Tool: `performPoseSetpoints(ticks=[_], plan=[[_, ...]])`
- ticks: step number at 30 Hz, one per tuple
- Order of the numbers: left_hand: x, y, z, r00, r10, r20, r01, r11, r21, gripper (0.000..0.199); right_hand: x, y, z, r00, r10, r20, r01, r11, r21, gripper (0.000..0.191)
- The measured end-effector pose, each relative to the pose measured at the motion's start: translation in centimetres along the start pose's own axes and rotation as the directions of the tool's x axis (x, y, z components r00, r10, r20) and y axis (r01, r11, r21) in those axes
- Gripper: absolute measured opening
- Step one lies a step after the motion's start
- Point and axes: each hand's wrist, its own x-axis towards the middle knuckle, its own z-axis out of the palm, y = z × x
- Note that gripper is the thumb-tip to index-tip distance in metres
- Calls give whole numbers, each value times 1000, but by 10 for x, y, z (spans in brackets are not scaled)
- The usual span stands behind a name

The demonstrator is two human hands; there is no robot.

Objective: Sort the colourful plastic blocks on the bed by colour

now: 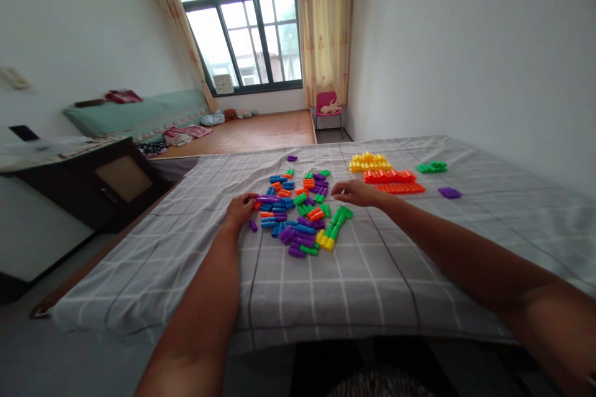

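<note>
Mixed bright pieces [303,240], heaped loosely (mostly purple)

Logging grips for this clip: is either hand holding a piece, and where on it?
The left hand is at the left end of a purple piece, but whether it grips cannot be told. No piece shows in the right hand.

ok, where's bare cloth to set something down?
Bare cloth: between the forearms, below the mixed pile; left of the left hand; right of the lone purple cluster. Crowded: the pile itself, plus the yellow and orange rows.
</note>
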Motion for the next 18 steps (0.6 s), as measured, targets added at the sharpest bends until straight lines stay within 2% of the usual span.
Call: performPoseSetpoints(ticks=[2, 4, 7, 11, 14, 16, 18], plan=[[0, -1, 1, 1000, -1, 2, 1, 1000, -4, 36, 13, -12, 11, 997, -52, -51, 52, 999, -4, 22], [1, -2, 1, 1000, 14, -3, -14, 1000, -8, 36, 27, -24, 25, 985, -154, -74, 151, 988, -40, 26], [1, -4, 2, 999, 33, -13, -33, 999, -3, 37, 46, -39, 45, 961, -272, -55, 261, 953, -151, 32], [0, -4, 2, 1000, 25, -16, -25, 1000, -1, 37, 64, -48, 56, 981, -194, -17, 185, 955, -233, 26], [-1, -3, -1, 1000, 31, 7, -31, 999, -9, 40, 64, -44, 45, 984, -126, -130, 108, 985, -138, 20], [0, -2, -3, 999, 49, 18, -49, 999, -5, 42, 56, -34, 28, 972, -62, -225, 71, 997, 29, 21], [0, -1, -5, 998, 52, 19, -52, 999, 5, 44, 41, -18, 5, 960, 50, -275, 17, 972, 234, 21]])
